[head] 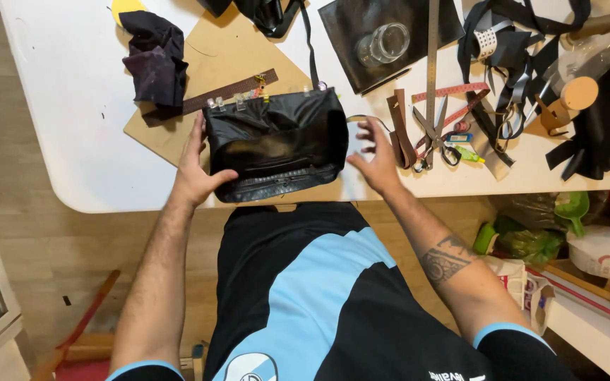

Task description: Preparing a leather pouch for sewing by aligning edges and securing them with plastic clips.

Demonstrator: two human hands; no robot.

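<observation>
A glossy black leather pouch with a zip along its near edge [274, 144] lies on a flat brown cardboard sheet [227, 53] at the front of the white desk [72, 106], directly between the two hands. The left hand [197, 169] presses against the pouch's left side, palm flat on the cardboard; its fingers [195, 134] run up along the pouch's edge and the thumb hooks over the near corner by the zip, a hold that seems meant to pin the soft piece so it cannot slide. The right hand [375, 159] hangs just off the pouch's right side with fingers [370, 130] spread and loose, holding nothing and apparently not touching the leather.

Small clear clips [229, 103] sit along the pouch's far edge, just beyond the left fingertips, likely keeping layers aligned. A brown leather strip [231, 92] lies past them on the cardboard, and a crumpled dark purple cloth [151, 58] sits farther out to the left.

Just right of the right fingers lie folded brown leather straps [398, 127], metal scissors [432, 137] and a long steel ruler [433, 49], all within easy reach. Beyond the right fingertips, a clear glass jar [384, 42] rests on a black leather sheet [347, 35].
</observation>
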